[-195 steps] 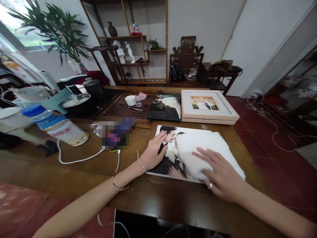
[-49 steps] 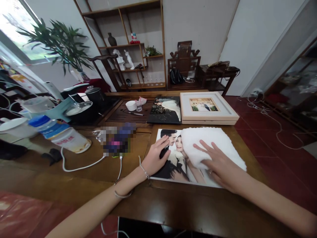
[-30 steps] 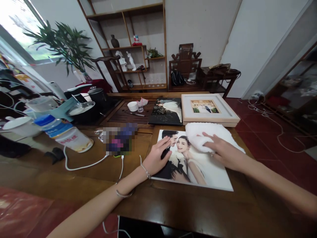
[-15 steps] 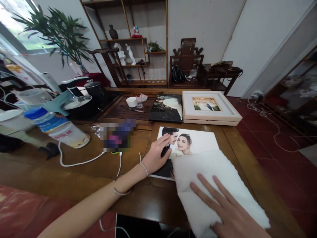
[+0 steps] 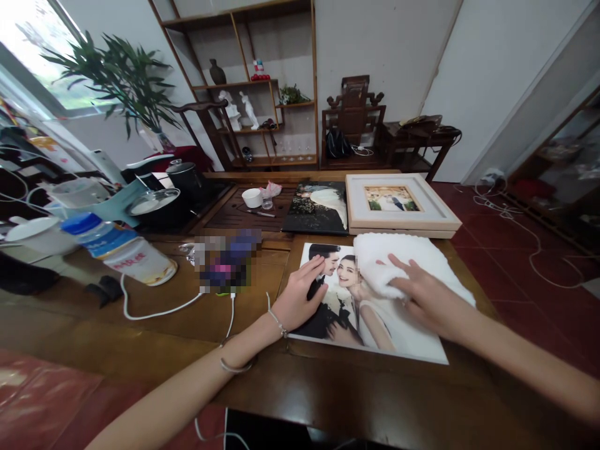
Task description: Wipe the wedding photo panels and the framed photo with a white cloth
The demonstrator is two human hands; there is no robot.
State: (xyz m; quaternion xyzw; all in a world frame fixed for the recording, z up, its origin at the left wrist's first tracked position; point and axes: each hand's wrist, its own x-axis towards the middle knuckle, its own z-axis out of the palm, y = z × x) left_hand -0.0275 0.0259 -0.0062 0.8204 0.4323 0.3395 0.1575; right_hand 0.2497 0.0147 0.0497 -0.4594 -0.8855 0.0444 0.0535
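Photo panel: lies face up on the bench (image 5: 365, 400), near the person's side; the photo panel (image 5: 403, 334) shows two people in formal dress, its upper right part hidden under the cloth
White cloth: the white cloth (image 5: 435, 262) spreads over that part and past the right edge onto the bench, its near left corner bunched
Right hand: the right hand (image 5: 429, 303) has a fold of cloth between thumb and partly bent fingers, apparently so that cloth and hand travel together; how tightly, I cannot tell
Left hand: the left hand (image 5: 300, 299) rests on the panel's left side, fingers extended, slightly parted, grasping nothing; probably there to stop the panel sliding
Framed picture: the framed picture (image 5: 392, 199) lies just beyond the cloth, perhaps to leave working room
Dark picture: the dark picture (image 5: 316, 209) lies flat, just left of the frame
Bottle: the bottle (image 5: 122, 250) leans well left, apart from the hands
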